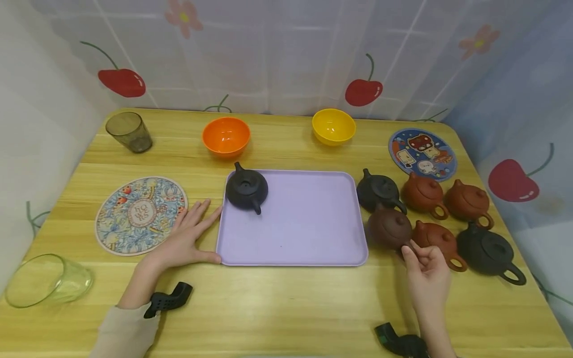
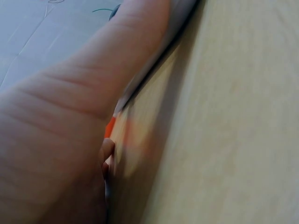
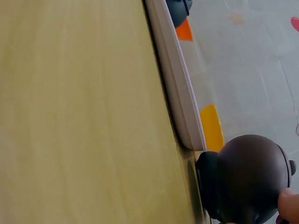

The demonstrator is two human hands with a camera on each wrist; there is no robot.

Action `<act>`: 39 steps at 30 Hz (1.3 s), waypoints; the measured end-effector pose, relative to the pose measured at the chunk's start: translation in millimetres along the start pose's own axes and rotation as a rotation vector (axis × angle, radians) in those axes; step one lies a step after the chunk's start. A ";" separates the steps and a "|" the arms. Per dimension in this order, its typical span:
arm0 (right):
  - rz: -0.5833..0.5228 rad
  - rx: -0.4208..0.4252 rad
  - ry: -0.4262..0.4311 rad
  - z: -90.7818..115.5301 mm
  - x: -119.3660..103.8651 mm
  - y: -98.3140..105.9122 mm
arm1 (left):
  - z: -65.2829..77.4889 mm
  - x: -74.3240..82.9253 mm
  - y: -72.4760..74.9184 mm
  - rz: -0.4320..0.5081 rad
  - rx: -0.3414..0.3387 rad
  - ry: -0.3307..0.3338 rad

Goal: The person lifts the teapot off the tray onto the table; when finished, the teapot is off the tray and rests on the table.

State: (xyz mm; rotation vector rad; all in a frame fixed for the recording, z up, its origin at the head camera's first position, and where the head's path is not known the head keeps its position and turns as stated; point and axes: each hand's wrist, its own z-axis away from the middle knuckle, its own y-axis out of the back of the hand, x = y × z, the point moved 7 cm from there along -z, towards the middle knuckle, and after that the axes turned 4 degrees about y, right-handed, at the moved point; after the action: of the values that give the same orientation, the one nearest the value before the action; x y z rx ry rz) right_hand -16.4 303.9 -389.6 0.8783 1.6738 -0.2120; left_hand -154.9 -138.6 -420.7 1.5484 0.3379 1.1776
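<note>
My right hand [image 1: 427,273] pinches the handle of a dark brown teapot [image 1: 388,228] just right of the tray. In the right wrist view that brown teapot [image 3: 252,179] looks raised off the table, with a black teapot [image 3: 208,184] behind it. My left hand [image 1: 188,236] lies with fingers spread, thumb and fingertips touching the left edge of the lilac tray [image 1: 295,223]. A black teapot [image 1: 246,189] sits in the tray's far left corner. Around the right hand stand another black teapot [image 1: 379,191], a reddish-brown teapot [image 1: 436,241] and a larger black one [image 1: 488,251].
Two more reddish-brown teapots [image 1: 423,193] stand at the right. Orange bowl [image 1: 226,136] and yellow bowl [image 1: 333,127] are behind the tray. A blue round mat [image 1: 423,154] lies far right, a floral mat [image 1: 142,216] left. Glasses [image 1: 130,132] stand along the left side.
</note>
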 end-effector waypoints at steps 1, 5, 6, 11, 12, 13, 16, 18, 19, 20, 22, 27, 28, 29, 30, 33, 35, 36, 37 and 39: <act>0.051 0.004 -0.028 1.6 -4.6 1.2 | 0.2 -0.3 -0.3 -0.002 0.000 0.001; 0.093 0.006 -0.131 5.8 -8.6 1.1 | 0.5 -0.6 -0.4 -0.006 0.004 -0.001; 0.095 0.008 -0.152 6.5 -7.5 1.0 | 0.3 -0.6 -0.8 -0.005 0.004 -0.004; 0.157 -0.003 -0.237 8.6 -2.2 0.9 | -0.2 1.0 -0.5 0.001 0.003 -0.005; 0.158 -0.011 -0.249 9.1 -2.1 0.8 | -0.2 1.3 -0.3 0.000 0.001 -0.005; 0.160 -0.021 -0.257 9.6 -1.4 0.5 | -0.3 1.6 -0.1 0.000 -0.001 -0.005; 0.188 -0.064 -0.259 11.8 -2.5 -0.5 | -0.9 2.0 0.2 -0.003 -0.004 -0.006; 0.251 -0.111 -0.224 13.1 -7.0 -1.1 | -1.4 2.2 0.2 -0.003 -0.006 -0.008; 0.301 -0.141 -0.197 13.9 -10.3 -1.2 | -1.6 2.4 0.4 -0.003 -0.007 -0.006; 0.357 -0.167 -0.172 14.7 -14.5 -0.6 | -1.9 2.6 0.4 -0.003 -0.007 -0.006; 0.497 -0.196 -0.112 14.8 -24.2 3.1 | -2.8 3.5 0.2 -0.004 -0.006 -0.009; 0.593 -0.159 0.013 3.3 -70.2 13.5 | -7.7 7.3 -2.6 -0.001 -0.011 -0.020; 0.551 -0.160 0.055 0.0 -81.9 10.0 | -8.5 7.6 -3.1 0.001 -0.013 -0.022; 0.505 -0.185 0.099 -2.9 -92.4 2.7 | -9.1 7.7 -3.3 0.000 -0.014 -0.022; 0.471 -0.225 0.167 -5.8 -102.0 -8.4 | -9.3 7.3 -3.4 -0.001 -0.013 -0.024; 0.298 -0.448 0.299 -10.4 -118.6 -58.8 | -7.6 4.4 -1.9 -0.007 -0.004 -0.020; 0.205 -0.626 0.341 -10.6 -123.0 -98.5 | -5.2 1.9 -1.0 -0.009 0.002 -0.016; 0.184 -0.707 0.342 -10.4 -124.0 -117.6 | -3.8 0.9 -0.9 -0.006 0.003 -0.015; 0.186 -0.775 0.322 -9.9 -123.9 -135.4 | -2.7 0.1 -0.9 -0.002 0.003 -0.015; 0.219 -0.894 0.268 -7.4 -123.0 -167.2 | -1.0 -0.3 -1.2 0.004 0.003 -0.019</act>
State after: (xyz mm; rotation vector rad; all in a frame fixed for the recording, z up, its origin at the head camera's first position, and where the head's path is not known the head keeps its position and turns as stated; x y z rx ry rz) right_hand -124.4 137.7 -327.9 0.3971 1.6498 0.7829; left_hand -155.5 -137.9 -422.0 1.5622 0.3241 1.1653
